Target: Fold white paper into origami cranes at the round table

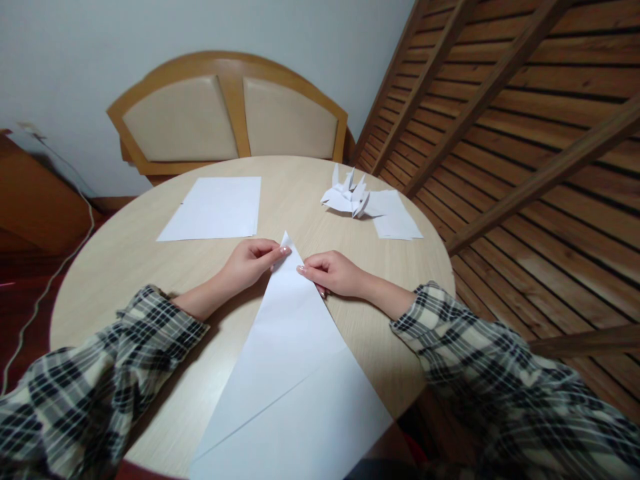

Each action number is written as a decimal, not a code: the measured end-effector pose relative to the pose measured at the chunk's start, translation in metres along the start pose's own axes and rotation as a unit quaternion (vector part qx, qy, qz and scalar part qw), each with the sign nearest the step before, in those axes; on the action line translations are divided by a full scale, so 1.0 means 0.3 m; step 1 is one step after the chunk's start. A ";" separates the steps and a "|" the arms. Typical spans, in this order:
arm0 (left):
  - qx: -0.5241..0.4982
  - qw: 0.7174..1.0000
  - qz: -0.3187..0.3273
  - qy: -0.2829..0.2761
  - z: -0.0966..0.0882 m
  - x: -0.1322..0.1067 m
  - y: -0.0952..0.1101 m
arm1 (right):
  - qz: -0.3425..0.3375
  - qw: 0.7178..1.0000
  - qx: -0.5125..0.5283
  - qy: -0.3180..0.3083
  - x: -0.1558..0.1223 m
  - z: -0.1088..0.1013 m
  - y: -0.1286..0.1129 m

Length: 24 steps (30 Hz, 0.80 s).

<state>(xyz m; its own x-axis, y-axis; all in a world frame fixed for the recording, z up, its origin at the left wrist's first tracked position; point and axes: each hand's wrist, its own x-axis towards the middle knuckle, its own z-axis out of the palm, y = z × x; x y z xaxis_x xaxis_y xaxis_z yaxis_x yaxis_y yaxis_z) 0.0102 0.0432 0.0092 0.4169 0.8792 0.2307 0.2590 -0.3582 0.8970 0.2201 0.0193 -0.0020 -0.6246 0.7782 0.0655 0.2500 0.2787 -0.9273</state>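
A large white sheet of paper [290, 353], folded into a long triangle, lies on the round wooden table [150, 260] with its tip pointing away from me. My left hand [250, 261] pinches the left edge of the paper just below the tip. My right hand [333, 273] pinches the right edge at the same height. Both hands have their fingers closed on the paper, and both arms wear plaid sleeves.
A flat white sheet [215, 208] lies at the far left of the table. Folded white paper figures [347, 195] sit on more sheets [397, 217] at the far right. A wooden chair [230, 113] stands behind the table, slatted wood panelling [525, 133] at right.
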 end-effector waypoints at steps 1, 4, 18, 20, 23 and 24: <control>-0.002 1.000 -0.001 0.000 0.001 -0.001 -0.001 | 0.001 1.000 0.002 0.002 0.000 0.000 -0.001; -0.008 1.000 -0.009 -0.011 0.006 -0.006 -0.001 | 0.003 1.000 0.012 0.013 0.002 0.002 -0.002; -0.008 1.000 -0.001 0.009 0.016 0.000 -0.007 | -0.003 1.000 -0.019 -0.002 0.005 0.005 0.001; 0.003 1.000 0.006 0.018 0.018 -0.002 -0.003 | -0.004 1.000 -0.018 -0.002 0.006 0.005 0.001; 0.006 0.999 0.005 0.038 0.023 -0.003 -0.001 | -0.009 1.000 -0.024 -0.001 0.006 0.005 0.001; 0.003 0.999 0.003 0.045 0.026 -0.003 -0.001 | -0.011 1.000 -0.025 0.000 0.007 0.005 0.001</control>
<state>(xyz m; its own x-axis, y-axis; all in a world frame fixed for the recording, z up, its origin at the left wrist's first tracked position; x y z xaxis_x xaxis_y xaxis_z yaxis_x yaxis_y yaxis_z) 0.0165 0.0401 0.0058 0.3385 0.9018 0.2687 0.2627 -0.3648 0.8933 0.2179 0.0201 -0.0026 -0.6310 0.7711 0.0852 0.2735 0.3239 -0.9057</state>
